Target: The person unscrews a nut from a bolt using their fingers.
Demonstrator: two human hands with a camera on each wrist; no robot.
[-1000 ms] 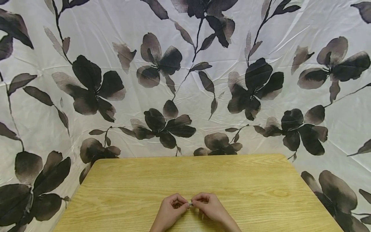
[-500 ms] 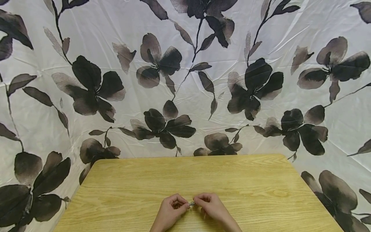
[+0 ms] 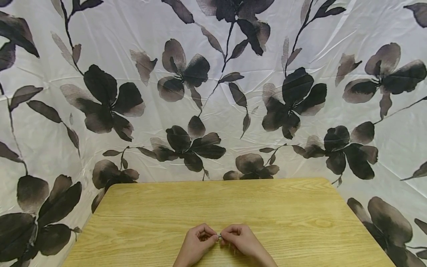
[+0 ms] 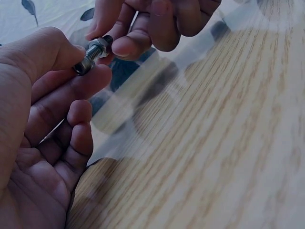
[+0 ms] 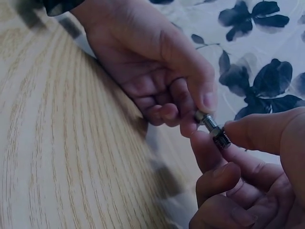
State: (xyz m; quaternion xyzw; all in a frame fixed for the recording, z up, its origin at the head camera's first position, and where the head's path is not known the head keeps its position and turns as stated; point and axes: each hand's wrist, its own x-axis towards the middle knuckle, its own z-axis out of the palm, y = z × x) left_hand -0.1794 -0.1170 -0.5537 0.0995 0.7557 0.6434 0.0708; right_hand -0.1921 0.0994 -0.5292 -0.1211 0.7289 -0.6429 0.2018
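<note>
White cloth with dark printed flowers: one, creased, hung behind the counter and down both its sides. Yellow wood-grain counter: one, rounded far corners, the hands being over its near part. Left hand: bare, thumb and forefinger clamped on the near end of the bolt, remaining fingers curled loosely toward the palm. Bolt: one, small, silvery, threaded, held in the gap between the two hands, tilted in both wrist views. Judged light, rigid and hard to damage; smooth metal likely slippery, so a firm pinch on the thicker left end should steady it better than a hold on the thread. Nut: one, small, silvery, around the thread toward the right end; its flats look the surest place to take hold for turning. Beyond it, a dark ridged end, partly covered; whether it belongs to the bolt cannot be told. Right hand: bare, thumb and forefinger pinched on the bolt's right end; whether they bear on the nut or the dark end beyond cannot be told; other fingers bent beneath.
</note>
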